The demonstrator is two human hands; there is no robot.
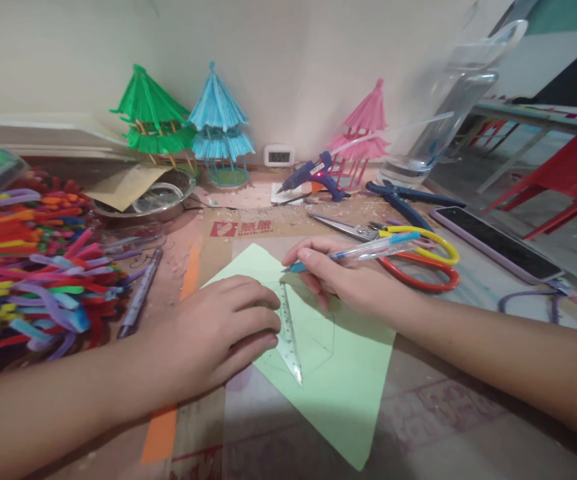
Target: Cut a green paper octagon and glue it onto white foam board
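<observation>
A light green sheet of paper lies on the cardboard-covered table. My left hand presses flat on a clear plastic triangle ruler that rests on the paper. My right hand grips a blue-tipped clear pen, its tip touching the paper at the ruler's upper end. Faint pencil lines show on the paper right of the ruler.
A heap of coloured straws fills the left. Green, blue and pink straw pavilions stand at the wall, with a blue glue gun. Scissors, blue pliers, a phone and a metal bowl lie nearby.
</observation>
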